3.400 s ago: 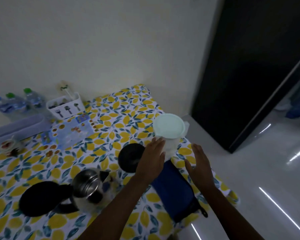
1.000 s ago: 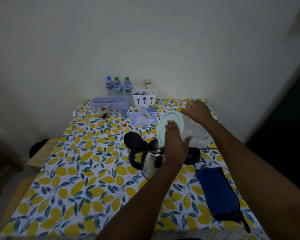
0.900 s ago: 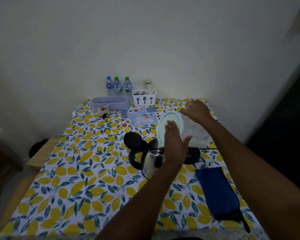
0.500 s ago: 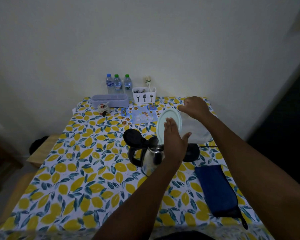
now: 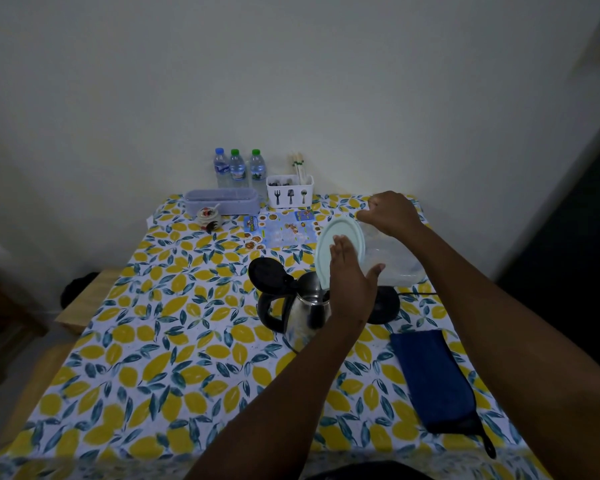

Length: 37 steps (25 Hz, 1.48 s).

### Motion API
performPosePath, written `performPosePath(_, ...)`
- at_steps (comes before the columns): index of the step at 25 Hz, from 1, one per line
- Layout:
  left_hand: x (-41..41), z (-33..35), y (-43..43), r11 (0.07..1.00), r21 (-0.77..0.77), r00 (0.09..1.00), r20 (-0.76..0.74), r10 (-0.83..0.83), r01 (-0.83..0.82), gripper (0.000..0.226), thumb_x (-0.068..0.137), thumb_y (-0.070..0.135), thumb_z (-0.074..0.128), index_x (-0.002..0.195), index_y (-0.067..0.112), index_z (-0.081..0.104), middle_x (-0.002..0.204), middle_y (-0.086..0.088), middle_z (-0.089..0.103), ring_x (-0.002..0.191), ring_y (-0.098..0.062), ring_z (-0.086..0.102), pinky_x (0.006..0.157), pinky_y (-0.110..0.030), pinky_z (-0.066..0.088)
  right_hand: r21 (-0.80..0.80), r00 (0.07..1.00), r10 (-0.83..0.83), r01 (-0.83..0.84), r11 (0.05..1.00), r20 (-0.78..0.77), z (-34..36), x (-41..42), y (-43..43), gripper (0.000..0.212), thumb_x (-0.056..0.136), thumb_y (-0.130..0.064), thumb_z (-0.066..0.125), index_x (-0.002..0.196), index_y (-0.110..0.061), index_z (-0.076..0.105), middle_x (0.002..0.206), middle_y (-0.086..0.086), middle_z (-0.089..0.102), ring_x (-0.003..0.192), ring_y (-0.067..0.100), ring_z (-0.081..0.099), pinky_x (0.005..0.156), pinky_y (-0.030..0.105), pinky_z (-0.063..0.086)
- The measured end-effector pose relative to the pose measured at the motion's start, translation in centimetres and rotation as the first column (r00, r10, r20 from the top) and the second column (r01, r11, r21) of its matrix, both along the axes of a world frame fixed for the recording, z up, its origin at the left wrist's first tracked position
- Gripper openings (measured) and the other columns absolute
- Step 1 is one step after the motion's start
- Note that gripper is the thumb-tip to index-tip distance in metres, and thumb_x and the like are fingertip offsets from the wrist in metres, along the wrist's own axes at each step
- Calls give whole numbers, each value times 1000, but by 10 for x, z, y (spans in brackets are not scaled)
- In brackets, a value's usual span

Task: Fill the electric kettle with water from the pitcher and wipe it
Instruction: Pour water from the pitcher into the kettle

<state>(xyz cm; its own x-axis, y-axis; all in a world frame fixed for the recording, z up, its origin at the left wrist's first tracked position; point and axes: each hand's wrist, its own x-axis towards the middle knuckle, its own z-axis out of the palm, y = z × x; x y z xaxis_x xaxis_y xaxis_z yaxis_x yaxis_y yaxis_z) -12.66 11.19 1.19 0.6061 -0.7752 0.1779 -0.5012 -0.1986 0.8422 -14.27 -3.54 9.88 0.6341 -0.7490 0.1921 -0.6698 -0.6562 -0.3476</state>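
A steel electric kettle (image 5: 303, 308) with a black handle stands mid-table, its black lid (image 5: 265, 274) flipped open to the left. Over its mouth a clear pitcher (image 5: 392, 261) with a pale green lid (image 5: 343, 242) is tipped on its side. My right hand (image 5: 390, 213) grips the pitcher's raised far end. My left hand (image 5: 350, 282) lies flat against the pale green lid and the near side. The kettle's black base (image 5: 383, 304) sits just right of the kettle. A folded dark blue cloth (image 5: 433, 377) lies at the right front.
At the back edge stand three water bottles (image 5: 238, 168), a white cutlery holder (image 5: 290, 190), a lavender box (image 5: 222, 201) and a small jar (image 5: 208, 216). A printed leaflet (image 5: 281, 228) lies behind the kettle. A wooden bench (image 5: 87, 299) stands left of the table.
Both hands took the upright pitcher from the table's right edge, lifted it and tipped it over the open kettle. Over the last second the tilt has grown only slightly.
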Motion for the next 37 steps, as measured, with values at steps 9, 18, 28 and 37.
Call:
performPosePath(9, 2, 2, 0, 1000, 7, 1000, 12, 13, -13, 89, 92, 45, 56, 151, 10, 1, 163, -9, 3, 150, -22, 2, 122, -38, 16, -25, 1000, 13, -13, 1000, -25, 4, 2, 1, 42, 73, -32, 64, 50, -15, 34, 52, 3, 31, 50, 19, 33, 48, 30, 20)
performPosePath(18, 3, 4, 0, 1000, -15, 1000, -3, 20, -20, 89, 91, 45, 57, 151, 9, 2, 163, -9, 4, 150, -22, 3, 122, -39, 17, -40, 999, 17, -19, 999, -46, 8, 6, 1, 44, 73, -34, 64, 48, -15, 33, 51, 2, 33, 51, 19, 35, 47, 29, 22)
performPosePath(28, 3, 4, 3, 999, -31, 1000, -3, 11, -11, 92, 86, 60, 44, 151, 10, 2, 163, -9, 4, 150, -23, 3, 121, -38, 18, -57, 998, 11, -15, 998, -67, 10, 5, 4, 42, 73, -34, 62, 48, -14, 35, 51, 3, 34, 51, 19, 36, 48, 28, 23)
performPosePath(37, 9, -2, -2, 997, 29, 992, 100, -75, 73, 89, 90, 48, 56, 151, 7, 4, 162, -13, 6, 150, -25, 5, 122, -41, 14, 34, 997, -51, 49, 998, 66, -10, -14, -7, 44, 76, -31, 62, 49, -14, 31, 53, 5, 33, 52, 21, 35, 50, 32, 23)
